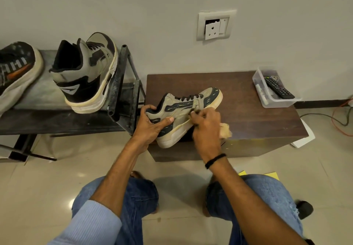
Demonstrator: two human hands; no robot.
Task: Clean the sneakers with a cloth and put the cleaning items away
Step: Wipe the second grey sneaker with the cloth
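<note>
A tan and dark sneaker (183, 107) lies tilted on its side over the front left of a low brown table (248, 111). My left hand (150, 124) grips its heel, thumb along the side and fingers curled over the collar. My right hand (206, 124) holds a tan cloth (225, 132) bunched in its fingers and presses it against the sneaker's midsole. The matching sneaker (86, 73) stands upright on a dark metal rack (122, 96) to the left.
A black and orange shoe (15, 69) lies at the rack's left end. A clear plastic box (275, 88) with a remote control and a marker sits on the table's far right corner. Cables run on the floor at right. My knees are below the table's front edge.
</note>
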